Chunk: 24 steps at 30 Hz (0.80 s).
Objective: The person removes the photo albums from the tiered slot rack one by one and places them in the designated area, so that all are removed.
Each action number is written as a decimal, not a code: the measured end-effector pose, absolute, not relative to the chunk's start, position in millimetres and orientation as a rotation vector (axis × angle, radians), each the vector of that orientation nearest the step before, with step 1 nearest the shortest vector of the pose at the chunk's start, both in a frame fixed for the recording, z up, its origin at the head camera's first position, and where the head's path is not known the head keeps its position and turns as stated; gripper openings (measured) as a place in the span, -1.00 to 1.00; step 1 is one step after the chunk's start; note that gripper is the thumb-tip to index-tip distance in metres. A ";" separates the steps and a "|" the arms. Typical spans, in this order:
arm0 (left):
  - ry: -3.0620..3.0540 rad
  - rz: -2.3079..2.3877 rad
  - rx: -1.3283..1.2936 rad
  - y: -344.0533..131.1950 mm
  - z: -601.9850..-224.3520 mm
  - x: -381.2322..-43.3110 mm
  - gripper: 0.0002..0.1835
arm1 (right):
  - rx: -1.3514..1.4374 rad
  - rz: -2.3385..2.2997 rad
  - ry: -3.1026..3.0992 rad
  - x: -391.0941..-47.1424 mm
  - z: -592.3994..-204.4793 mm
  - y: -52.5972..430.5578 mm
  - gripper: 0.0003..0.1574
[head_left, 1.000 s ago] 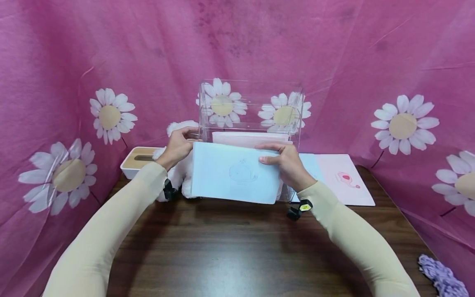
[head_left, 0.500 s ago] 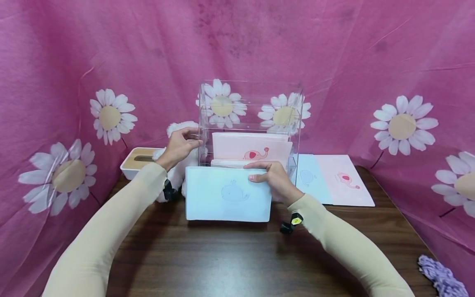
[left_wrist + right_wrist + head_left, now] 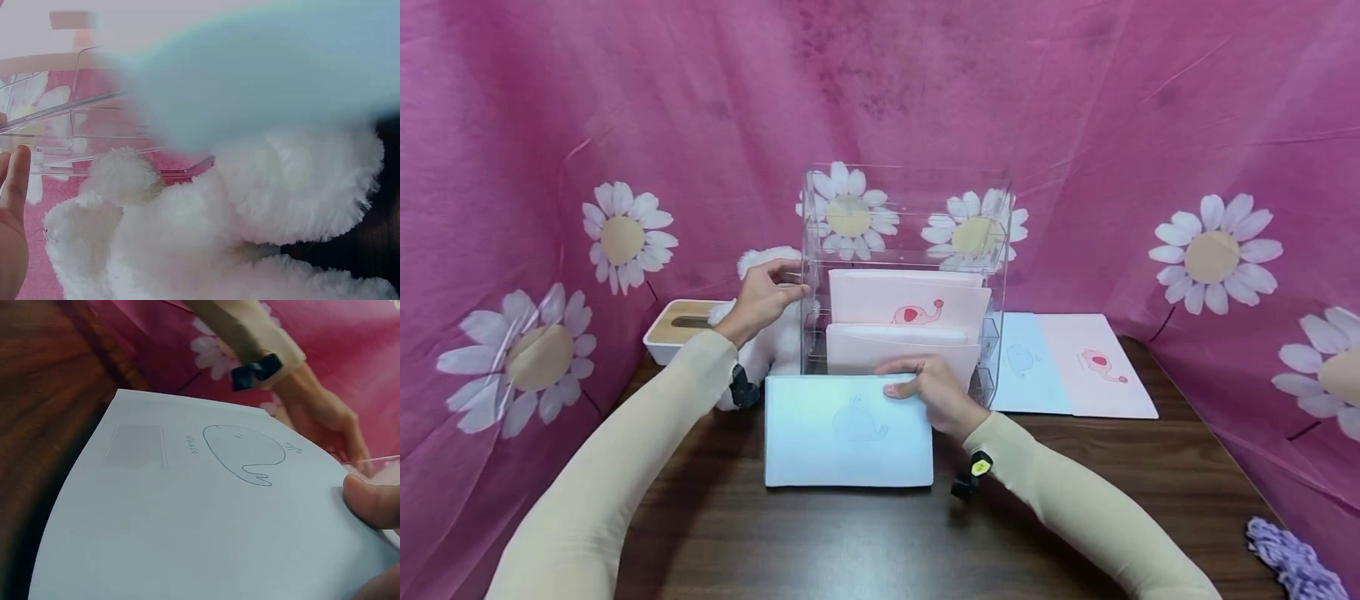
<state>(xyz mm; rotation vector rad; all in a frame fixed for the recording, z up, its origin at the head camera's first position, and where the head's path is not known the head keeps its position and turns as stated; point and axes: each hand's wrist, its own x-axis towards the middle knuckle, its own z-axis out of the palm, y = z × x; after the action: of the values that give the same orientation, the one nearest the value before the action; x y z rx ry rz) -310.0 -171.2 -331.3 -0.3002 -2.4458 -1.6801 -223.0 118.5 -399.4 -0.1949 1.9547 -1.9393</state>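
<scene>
My right hand (image 3: 936,396) pinches a pale blue notebook (image 3: 820,450) at its upper right, thumb on the cover. The cover carries a line-drawn whale, and the notebook (image 3: 156,512) fills much of the right wrist view. It stands in front of a clear acrylic rack (image 3: 902,262). With thumb and fingers, my left hand (image 3: 760,298) holds the left edge of that rack. Inside the rack lean pink notebooks (image 3: 868,293) with a red elephant, in two tiers; the lower ones are partly hidden by my right hand and the blue notebook.
A white plush toy (image 3: 771,350) sits left of the rack, beside a tissue box (image 3: 659,350) with a wooden lid. On the right lie a blue notebook (image 3: 1037,383) and a pink notebook (image 3: 1123,396). Purple knitted material (image 3: 1292,554) lies at the table's right edge.
My right hand has drawn the blue notebook down and toward me, away from the rack, uncovering the pink notebooks behind it. The left hand has stayed at the rack's edge.
</scene>
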 end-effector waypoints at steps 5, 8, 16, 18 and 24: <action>-2.441 -1.687 -0.296 -170.8 -330.8 -309.7 -0.50 | -0.162 -1.923 1.869 -220.3 -418.5 104.8 -0.52; -2.442 -1.691 -0.291 -170.6 -331.1 -310.1 -0.50 | -0.156 -1.913 1.856 -219.2 -426.0 96.2 -0.53; -2.436 -1.694 -0.302 -171.3 -331.2 -311.2 -0.51 | -0.132 -1.902 1.876 -217.0 -435.7 76.3 -0.56; -2.436 -1.699 -0.306 -171.9 -331.2 -311.3 -0.51 | -0.113 -1.903 1.878 -217.3 -438.6 71.1 -0.57; -2.457 -1.697 -0.306 -173.5 -331.3 -310.2 -0.50 | -0.052 -1.881 1.878 -217.1 -448.1 54.3 -0.59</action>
<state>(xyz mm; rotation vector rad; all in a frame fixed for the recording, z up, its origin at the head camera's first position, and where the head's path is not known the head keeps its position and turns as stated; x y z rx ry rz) -310.2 -173.5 -331.3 -0.3055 -2.4571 -1.6971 -217.1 54.3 -448.1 -0.0521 1.8780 -1.8810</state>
